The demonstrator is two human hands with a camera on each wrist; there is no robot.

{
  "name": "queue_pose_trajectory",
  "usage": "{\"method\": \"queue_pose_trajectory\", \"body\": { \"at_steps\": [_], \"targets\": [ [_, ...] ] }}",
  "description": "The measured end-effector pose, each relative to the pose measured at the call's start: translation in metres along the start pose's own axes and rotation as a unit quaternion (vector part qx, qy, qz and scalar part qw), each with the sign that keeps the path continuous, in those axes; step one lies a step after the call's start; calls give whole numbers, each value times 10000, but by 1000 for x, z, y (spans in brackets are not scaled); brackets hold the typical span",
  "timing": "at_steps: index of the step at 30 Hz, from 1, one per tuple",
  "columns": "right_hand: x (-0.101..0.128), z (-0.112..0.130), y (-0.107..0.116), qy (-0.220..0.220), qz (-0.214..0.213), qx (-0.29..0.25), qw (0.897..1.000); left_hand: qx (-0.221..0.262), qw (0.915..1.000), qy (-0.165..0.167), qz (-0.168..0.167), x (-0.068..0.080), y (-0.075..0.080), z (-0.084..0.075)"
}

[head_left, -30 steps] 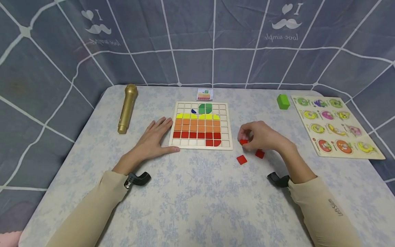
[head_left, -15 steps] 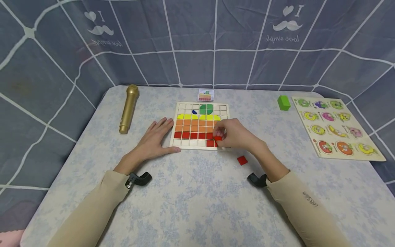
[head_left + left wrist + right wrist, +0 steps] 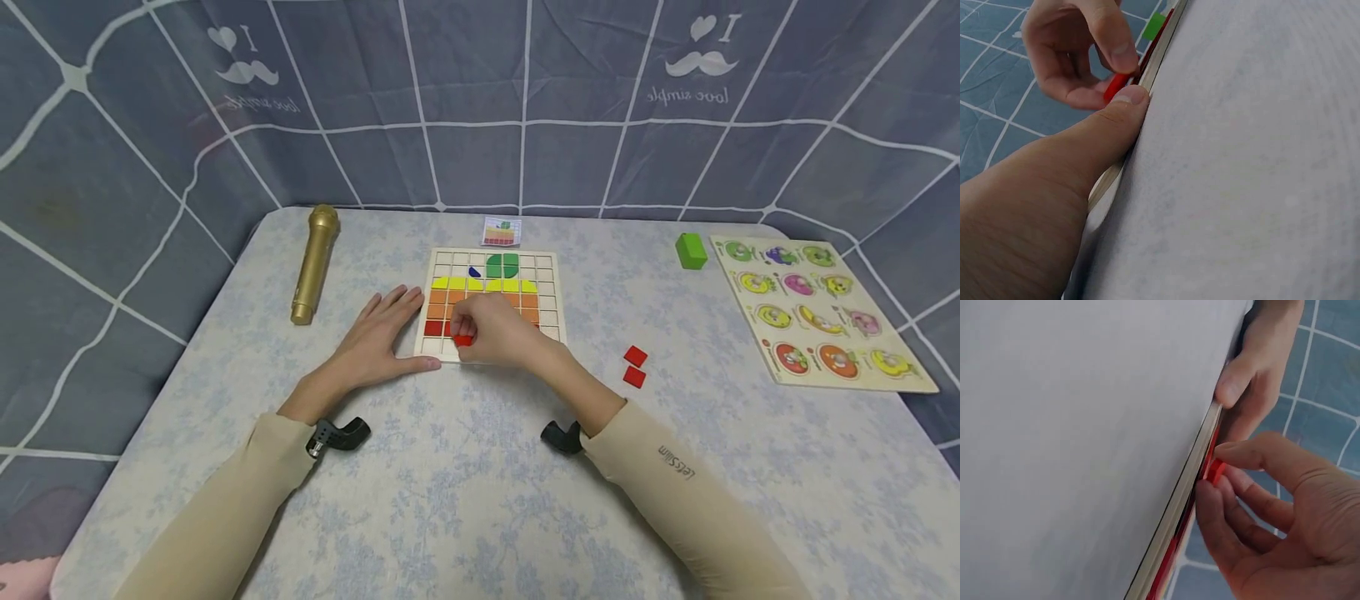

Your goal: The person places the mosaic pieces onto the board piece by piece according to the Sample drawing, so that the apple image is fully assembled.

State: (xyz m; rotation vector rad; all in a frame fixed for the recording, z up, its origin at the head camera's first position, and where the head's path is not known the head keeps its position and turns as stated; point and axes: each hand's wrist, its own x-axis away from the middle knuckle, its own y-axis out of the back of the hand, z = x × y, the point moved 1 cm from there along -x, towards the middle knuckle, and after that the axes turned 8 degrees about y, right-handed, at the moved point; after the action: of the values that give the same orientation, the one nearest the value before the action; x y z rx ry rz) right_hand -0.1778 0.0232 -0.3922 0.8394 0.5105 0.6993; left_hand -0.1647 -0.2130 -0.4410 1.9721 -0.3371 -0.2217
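One wooden grid board [image 3: 491, 304] lies on the counter [image 3: 480, 500], partly filled with coloured tiles: green and a blue piece at the far rows, then one yellow row, orange rows, and red tiles in the near rows. Two hands are at the board. The left hand [image 3: 375, 337] lies flat with fingers straight beside the board's left edge, thumb tip touching the board's near left corner; the left wrist view confirms the thumb [image 3: 1124, 103] pressed against the board edge. The right hand [image 3: 495, 329] is over the board's near left part, fingers curled, pinching one red tile [image 3: 463, 339] between thumb and fingertips just at the near row; the right wrist view shows this tile [image 3: 1215, 470] held right at the board's surface. This hand hides most of the near rows, so the cells beneath cannot be counted. Two loose red tiles [image 3: 635, 367] lie on the counter right of the board, nearly touching each other. Farther right: one green block [image 3: 691, 250] and one fruit puzzle board [image 3: 813, 308]. Left of the grid board: one gold microphone [image 3: 313, 262]. Just beyond the board's far edge: one small pattern card [image 3: 500, 231].
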Motion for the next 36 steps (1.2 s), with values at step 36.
{"method": "queue_pose_trajectory", "body": {
  "at_steps": [36],
  "targets": [
    [-13,6,-19,-101,-629,-478,9968,-2,10000,-84,-45,1,0,2]
  ]
}}
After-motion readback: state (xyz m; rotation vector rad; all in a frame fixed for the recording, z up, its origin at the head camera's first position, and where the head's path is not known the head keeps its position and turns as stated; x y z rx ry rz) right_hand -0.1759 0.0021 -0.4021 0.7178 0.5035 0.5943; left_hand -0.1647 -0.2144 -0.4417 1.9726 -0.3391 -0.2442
